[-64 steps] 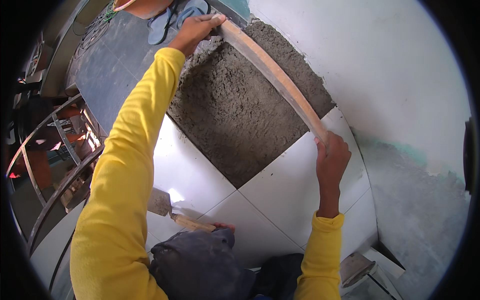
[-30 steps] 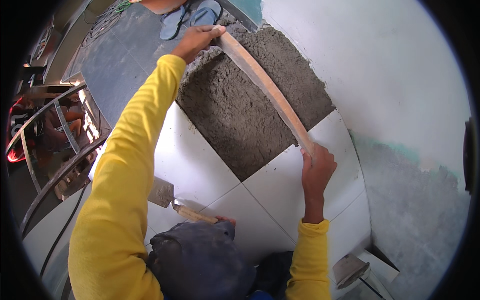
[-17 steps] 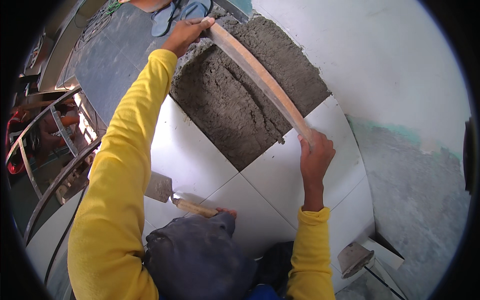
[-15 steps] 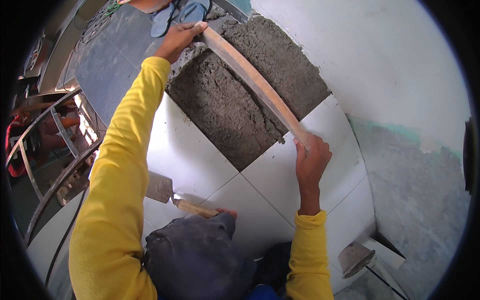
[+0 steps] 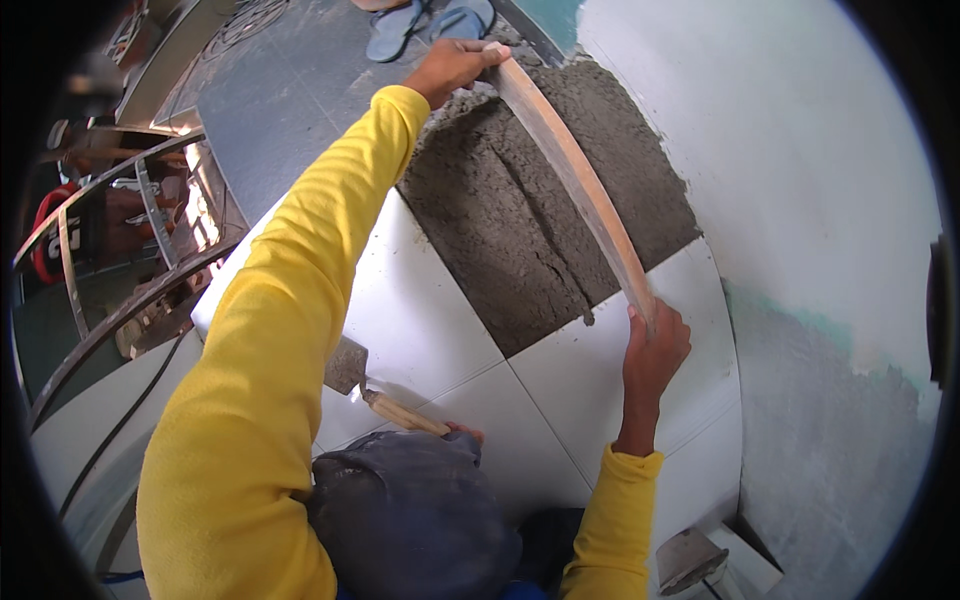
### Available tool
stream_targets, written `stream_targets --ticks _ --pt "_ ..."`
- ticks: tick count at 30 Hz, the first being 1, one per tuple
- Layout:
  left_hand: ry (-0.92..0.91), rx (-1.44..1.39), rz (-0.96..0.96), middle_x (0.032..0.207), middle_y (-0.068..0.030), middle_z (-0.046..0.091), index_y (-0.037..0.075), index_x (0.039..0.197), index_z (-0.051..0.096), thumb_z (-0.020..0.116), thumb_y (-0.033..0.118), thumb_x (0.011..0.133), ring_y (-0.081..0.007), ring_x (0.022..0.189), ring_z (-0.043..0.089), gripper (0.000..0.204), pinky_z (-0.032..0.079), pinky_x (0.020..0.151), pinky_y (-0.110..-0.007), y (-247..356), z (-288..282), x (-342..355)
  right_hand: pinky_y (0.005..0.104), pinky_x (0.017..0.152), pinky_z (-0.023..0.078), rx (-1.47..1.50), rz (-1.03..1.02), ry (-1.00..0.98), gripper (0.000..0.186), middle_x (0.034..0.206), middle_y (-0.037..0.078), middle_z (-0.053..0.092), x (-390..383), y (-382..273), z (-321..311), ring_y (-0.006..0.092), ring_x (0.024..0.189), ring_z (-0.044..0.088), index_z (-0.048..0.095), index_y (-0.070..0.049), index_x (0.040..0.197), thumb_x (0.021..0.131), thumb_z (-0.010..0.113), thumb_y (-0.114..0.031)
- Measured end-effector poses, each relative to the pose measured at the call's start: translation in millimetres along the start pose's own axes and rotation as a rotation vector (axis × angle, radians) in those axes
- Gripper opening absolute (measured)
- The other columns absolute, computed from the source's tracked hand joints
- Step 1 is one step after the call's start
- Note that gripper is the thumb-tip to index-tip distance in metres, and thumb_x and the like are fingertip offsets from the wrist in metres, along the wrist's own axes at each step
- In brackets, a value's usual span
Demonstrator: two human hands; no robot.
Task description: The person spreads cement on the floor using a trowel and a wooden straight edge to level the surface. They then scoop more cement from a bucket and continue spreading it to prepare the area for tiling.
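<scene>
Both my hands grip a long wooden straightedge (image 5: 577, 165) laid slantwise over a bed of wet grey mortar (image 5: 480, 190). At its far end is my left hand (image 5: 452, 70), fingers closed around the wood. My right hand (image 5: 656, 358) clasps the near end, above the white floor tiles (image 5: 545, 400). A groove runs through the mortar to the left of the wood, ending in a small lump on the tile edge. Beside my knee lies a trowel (image 5: 350, 367) with a wooden handle, partly hidden by my left sleeve.
A painted wall (image 5: 780, 150) bounds the right side. Blue flip-flops (image 5: 397, 30) sit on dark tiles (image 5: 270, 130) at the far side. To the left stands a metal ladder-like frame (image 5: 150, 270), with a person beyond it. A mortar-caked tool (image 5: 690, 558) lies at lower right.
The straightedge, held in both hands, has shifted right across the mortar, leaving the groove more exposed. The whole view has also shifted, with the floor and wall appearing further right.
</scene>
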State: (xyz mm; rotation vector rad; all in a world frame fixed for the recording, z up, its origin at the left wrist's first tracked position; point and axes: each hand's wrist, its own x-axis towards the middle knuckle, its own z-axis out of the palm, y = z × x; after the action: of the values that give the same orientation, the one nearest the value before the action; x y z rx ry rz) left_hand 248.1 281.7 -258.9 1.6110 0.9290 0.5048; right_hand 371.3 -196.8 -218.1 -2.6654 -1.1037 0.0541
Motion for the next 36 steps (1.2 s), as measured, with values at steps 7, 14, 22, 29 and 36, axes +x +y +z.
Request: stream_targets --ticks 7,14,22,29,36 --pt "-0.019 -0.013 -0.042 0.096 0.0022 0.073 0.008 0.12 0.083 0.08 0.04 0.098 -0.0077 0.073 0.05 0.04 0.043 0.064 -0.026 -9.9 -35.0 -43.9 0.0463 0.09 0.043 0.046 -0.045 -0.03 0.033 0.116 0.007 0.07 -45.7 -28.8 -1.7 0.0299 0.105 0.061 0.069 -0.008 0.122 0.096 0.077 -0.026" --pt "-0.037 0.059 -0.016 0.097 0.0011 0.073 0.007 0.123 0.081 0.078 0.046 0.099 -0.0093 0.073 0.049 0.046 0.045 0.066 -0.026 -0.4 -45.6 -52.2 0.0452 0.089 0.043 0.024 -0.076 0.007 0.033 0.113 0.007 0.07 -44.5 -33.2 -0.8 0.0307 0.105 0.061 0.069 -0.008 0.122 0.095 0.078 -0.025" --pt "-0.019 0.013 -0.076 0.096 0.0019 0.073 0.008 0.117 0.083 0.075 0.047 0.101 -0.0085 0.075 0.049 0.042 0.043 0.066 -0.026 -15.4 -62.5 -72.3 0.0457 0.089 0.043 0.03 -0.1 -0.013 0.032 0.114 0.008 0.07 -60.6 -39.6 -1.0 0.0323 0.105 0.06 0.069 -0.007 0.123 0.096 0.076 -0.024" --pt "-0.021 0.025 -0.068 0.096 0.0022 0.073 0.009 0.116 0.083 0.074 0.047 0.101 -0.0075 0.076 0.052 0.043 0.041 0.067 -0.025 -14.5 -50.6 -61.7 0.0469 0.09 0.044 0.048 -0.088 -0.045 0.035 0.116 0.009 0.07 -58.2 -34.6 -0.3 0.0323 0.107 0.061 0.069 -0.007 0.123 0.095 0.078 -0.025" --pt "-0.004 0.008 -0.103 0.107 -0.0011 0.076 0.007 0.128 0.078 0.077 0.048 0.098 -0.0104 0.087 0.059 0.05 0.047 0.078 -0.027 0.1 -58.3 -72.9 0.0477 0.091 0.045 0.078 -0.062 -0.002 0.037 0.117 0.009 0.07 -46.3 -32.2 1.1 0.0333 0.108 0.061 0.069 -0.007 0.125 0.095 0.078 -0.026"
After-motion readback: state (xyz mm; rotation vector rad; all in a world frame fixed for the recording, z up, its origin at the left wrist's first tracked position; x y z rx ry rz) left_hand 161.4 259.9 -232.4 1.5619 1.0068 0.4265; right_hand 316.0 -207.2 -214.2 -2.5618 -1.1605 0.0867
